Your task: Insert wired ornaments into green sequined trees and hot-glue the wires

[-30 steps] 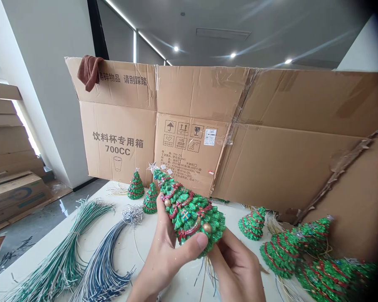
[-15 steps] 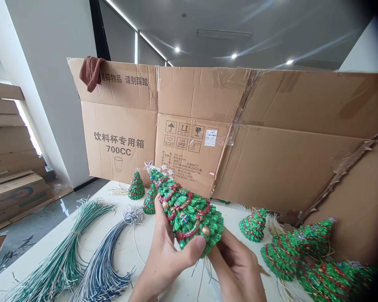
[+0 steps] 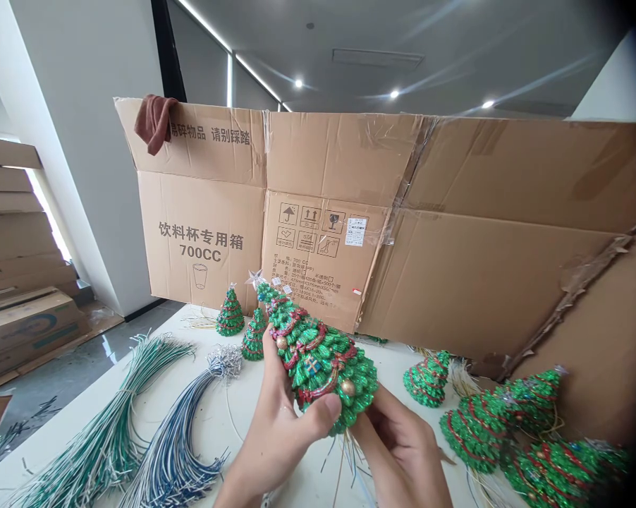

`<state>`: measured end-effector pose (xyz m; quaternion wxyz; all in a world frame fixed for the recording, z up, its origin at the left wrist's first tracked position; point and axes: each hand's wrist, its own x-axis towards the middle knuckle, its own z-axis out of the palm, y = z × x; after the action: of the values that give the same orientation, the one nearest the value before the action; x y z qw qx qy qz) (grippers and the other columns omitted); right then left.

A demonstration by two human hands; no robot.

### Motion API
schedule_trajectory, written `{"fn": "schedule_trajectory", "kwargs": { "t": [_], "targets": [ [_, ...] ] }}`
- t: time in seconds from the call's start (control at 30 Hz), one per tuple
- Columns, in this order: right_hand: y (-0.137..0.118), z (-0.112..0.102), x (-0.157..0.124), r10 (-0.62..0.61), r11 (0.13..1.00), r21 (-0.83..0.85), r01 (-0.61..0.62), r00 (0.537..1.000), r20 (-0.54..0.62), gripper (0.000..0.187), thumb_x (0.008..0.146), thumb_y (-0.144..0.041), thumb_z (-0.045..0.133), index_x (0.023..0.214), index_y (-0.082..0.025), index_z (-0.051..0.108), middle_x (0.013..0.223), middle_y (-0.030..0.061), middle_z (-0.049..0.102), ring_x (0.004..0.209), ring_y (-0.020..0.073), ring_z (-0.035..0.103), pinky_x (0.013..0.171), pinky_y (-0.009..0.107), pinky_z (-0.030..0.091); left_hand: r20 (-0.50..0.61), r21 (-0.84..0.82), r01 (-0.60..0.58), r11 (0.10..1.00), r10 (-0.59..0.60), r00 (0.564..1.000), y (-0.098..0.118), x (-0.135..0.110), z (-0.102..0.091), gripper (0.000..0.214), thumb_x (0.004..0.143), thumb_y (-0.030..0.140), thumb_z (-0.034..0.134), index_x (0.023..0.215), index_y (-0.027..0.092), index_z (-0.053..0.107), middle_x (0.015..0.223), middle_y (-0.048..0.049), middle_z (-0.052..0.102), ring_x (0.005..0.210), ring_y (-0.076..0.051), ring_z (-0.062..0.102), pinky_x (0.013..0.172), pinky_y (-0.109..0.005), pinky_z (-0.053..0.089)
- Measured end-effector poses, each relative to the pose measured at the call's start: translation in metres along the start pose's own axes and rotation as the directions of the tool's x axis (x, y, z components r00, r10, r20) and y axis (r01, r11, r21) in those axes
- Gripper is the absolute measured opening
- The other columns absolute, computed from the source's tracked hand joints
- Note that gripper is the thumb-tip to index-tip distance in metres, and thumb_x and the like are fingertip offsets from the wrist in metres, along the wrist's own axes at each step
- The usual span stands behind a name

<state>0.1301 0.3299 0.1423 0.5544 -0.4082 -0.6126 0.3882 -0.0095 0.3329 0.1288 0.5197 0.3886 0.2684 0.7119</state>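
Glittery green tinsel Christmas tree [image 3: 321, 363], with red garland and gold baubles, is held tilted above the white desk [image 3: 217, 416], clamped by the fingers of the left hand [image 3: 278, 441] and right hand [image 3: 402, 451]. Smaller tinsel trees [image 3: 230, 312] stand nearby; bundled green wires [image 3: 104, 423] and blue wires [image 3: 175, 444] lie left, before a flattened cardboard carton [image 3: 318, 212].

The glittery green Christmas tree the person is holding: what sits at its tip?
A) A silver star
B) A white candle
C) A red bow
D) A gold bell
A. A silver star tops the glittery green Christmas tree, which is held by the left hand and right hand.
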Motion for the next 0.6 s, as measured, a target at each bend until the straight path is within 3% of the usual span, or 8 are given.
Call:
{"fn": "schedule_trajectory", "kwargs": {
  "t": [0.2, 0.37, 0.47, 0.6],
  "targets": [
    [-0.006, 0.0, -0.002, 0.011, 1.0, -0.001, -0.011, 0.999, -0.045, 0.031, 0.092, -0.052, 0.079, 0.083, -0.022, 0.083, 0.06, -0.0001, 0.065, 0.054, 0.0182, 0.056, 0.054, 0.026, 0.049, 0.085, -0.063, 0.036, 0.997, -0.03, 0.996, 0.001, 0.0, 0.0, 0.118, 0.083, 0.048, 0.09, 0.174, 0.034, 0.016, 0.165, -0.0169, 0.054, 0.15, -0.048, 0.053, 0.121, -0.063, 0.048],
    [-0.01, 0.002, -0.005, 0.003, 1.0, -0.001, -0.003, 0.998, -0.056, 0.031, 0.092, -0.052, 0.079, 0.087, -0.022, 0.085, 0.059, 0.0, 0.063, 0.052, 0.0189, 0.056, 0.054, 0.027, 0.051, 0.121, -0.055, -0.006, 0.998, 0.013, 0.993, 0.001, 0.0, 0.001, 0.126, 0.083, 0.043, 0.091, 0.175, 0.034, 0.005, 0.154, -0.0177, 0.062, 0.138, -0.045, 0.064, 0.115, -0.061, 0.054],
    [-0.013, 0.003, -0.006, -0.001, 1.0, -0.009, 0.001, 0.998, -0.065, 0.033, 0.092, -0.053, 0.078, 0.091, -0.022, 0.086, 0.059, 0.0002, 0.064, 0.052, 0.019, 0.057, 0.054, 0.027, 0.052, 0.093, -0.014, -0.035, 0.999, 0.036, 0.995, -0.001, -0.002, 0.001, 0.132, 0.08, 0.045, 0.094, 0.174, 0.034, 0.001, 0.155, -0.018, 0.06, 0.142, -0.047, 0.061, 0.118, -0.062, 0.05],
    [-0.015, 0.003, -0.007, -0.014, 0.999, -0.03, 0.013, 0.999, -0.053, 0.033, 0.094, -0.054, 0.076, 0.092, -0.022, 0.086, 0.06, 0.0003, 0.063, 0.054, 0.019, 0.056, 0.054, 0.027, 0.051, 0.001, 0.005, -0.047, 0.999, 0.047, 0.999, -0.001, -0.004, 0.004, 0.131, 0.077, 0.046, 0.096, 0.173, 0.033, 0.008, 0.151, -0.0187, 0.062, 0.14, -0.048, 0.062, 0.118, -0.065, 0.049]
  ]
}}
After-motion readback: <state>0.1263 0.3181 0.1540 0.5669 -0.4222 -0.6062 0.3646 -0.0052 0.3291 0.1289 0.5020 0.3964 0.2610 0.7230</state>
